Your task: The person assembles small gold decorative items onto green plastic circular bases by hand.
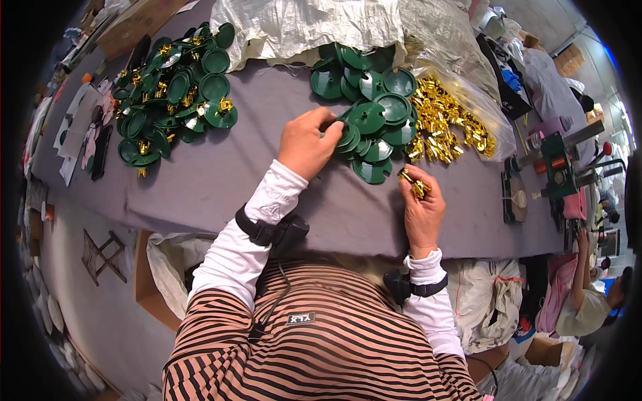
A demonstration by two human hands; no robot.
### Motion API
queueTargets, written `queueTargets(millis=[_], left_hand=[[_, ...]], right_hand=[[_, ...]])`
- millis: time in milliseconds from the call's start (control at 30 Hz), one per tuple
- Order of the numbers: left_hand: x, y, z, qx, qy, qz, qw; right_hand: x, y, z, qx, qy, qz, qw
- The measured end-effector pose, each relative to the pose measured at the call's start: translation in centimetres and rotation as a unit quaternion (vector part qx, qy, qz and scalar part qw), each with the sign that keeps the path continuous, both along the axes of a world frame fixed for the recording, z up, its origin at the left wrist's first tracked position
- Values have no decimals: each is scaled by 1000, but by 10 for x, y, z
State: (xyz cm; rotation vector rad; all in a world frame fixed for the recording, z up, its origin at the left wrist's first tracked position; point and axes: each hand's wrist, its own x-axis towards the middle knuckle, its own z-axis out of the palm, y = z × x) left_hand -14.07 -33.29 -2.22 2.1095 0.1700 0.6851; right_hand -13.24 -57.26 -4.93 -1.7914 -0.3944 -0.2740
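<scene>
My left hand (304, 144) is closed at the left edge of a pile of round green plastic discs, its fingers and thumb pinching a few overlapping discs (348, 136). More green discs (366, 119) lie heaped just beyond it, some with a notch in the rim. To the right, my right hand (422, 217) is raised palm up, with a few shiny gold metal clips (419, 188) between thumb and fingers. Beyond that hand spreads a heap of loose gold clips (441, 123), partly on a clear plastic bag (498, 137).
At the far left lies a pile of green discs with gold clips on them (177, 90). A white woven sack (307, 30) covers the table's far middle. A green hand press (555, 164) stands at the right edge. Another person (588, 304) is at the far right.
</scene>
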Motion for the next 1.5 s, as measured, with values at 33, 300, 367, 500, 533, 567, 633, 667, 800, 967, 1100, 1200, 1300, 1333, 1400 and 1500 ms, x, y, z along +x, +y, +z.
queueTargets(millis=[33, 300, 367, 500, 533, 567, 633, 667, 800, 967, 1100, 1200, 1300, 1333, 1400, 1500], left_hand=[[-4, -7, 2, 0, 1, -5, 1000], [-35, -71, 5, -269, 69, -151, 949], [-37, -76, 11, -114, 38, -148, 982], [-32, -77, -1, 48, -96, -186, 977], [-32, -79, -7, 36, -135, -192, 971], [-32, -78, -11, 37, -134, -190, 972], [-32, -70, -13, 50, -100, -193, 975], [-32, -65, -12, 54, -98, -189, 976], [-12, -8, 13, -59, -18, -40, 997], [5, 137, 66, 120, -170, 251, 945], [-8, 77, 54, 134, -68, 73, 986], [-14, 17, -1, 215, -67, -78, 971], [-18, 8, -19, 232, -23, -93, 968], [-18, 6, -21, 256, -3, -92, 962], [-14, 10, -18, 233, -22, -68, 970], [-14, -2, 5, 92, -42, -7, 995]], right_hand=[[-2, 4, 5, 25, 4, 15, 1000], [-8, 17, 22, 2, -98, 19, 995], [-7, 10, 19, -16, -113, 8, 993], [-13, 1, 19, 68, 38, 20, 997], [-14, 1, 22, 120, 157, 26, 980], [-12, 1, 19, 120, 158, 28, 980], [-7, 4, 13, 129, 214, 62, 966], [-5, 3, 14, 132, 215, 67, 965], [7, 1, 17, 182, 245, 65, 950], [14, 4, -4, 183, 191, 62, 962], [14, -4, -9, 178, 189, 55, 964], [13, -9, -12, 205, 200, 77, 955], [8, -2, -1, 232, 191, 46, 953], [6, 0, 3, 228, 191, 44, 954], [4, -3, 9, 174, 157, 36, 971], [6, -8, 5, 127, 146, 55, 979]])
